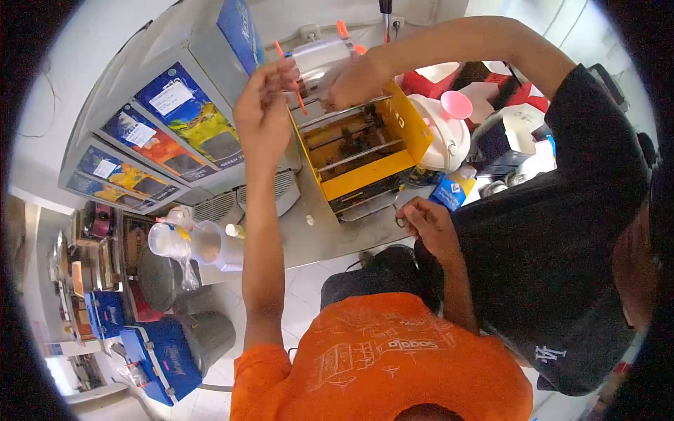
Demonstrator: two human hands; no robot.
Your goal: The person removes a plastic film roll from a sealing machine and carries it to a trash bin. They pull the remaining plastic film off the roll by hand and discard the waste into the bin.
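Note:
My left hand point(265, 92) is raised at the left end of a roll of clear film point(320, 62), its fingers curled against the orange end piece point(281, 50). A co-worker's hand point(354, 83), reaching from a black sleeve, is at the roll's right side. Below the roll stands a yellow machine point(368, 179) with its top uncovered and metal rods and dark parts inside. My right hand point(430, 228) is closed near the table's front edge, beside the machine. A thin dark loop shows at its fingertips; the rest of that thing is hidden.
A large tea dispenser box point(186, 126) stands left of the machine. To the right are a white jug point(437, 130) with a pink cup point(456, 105), a blue pack point(453, 191) and several paper boxes point(509, 133). Clear plastic cups point(210, 242) stick out at the table's left end.

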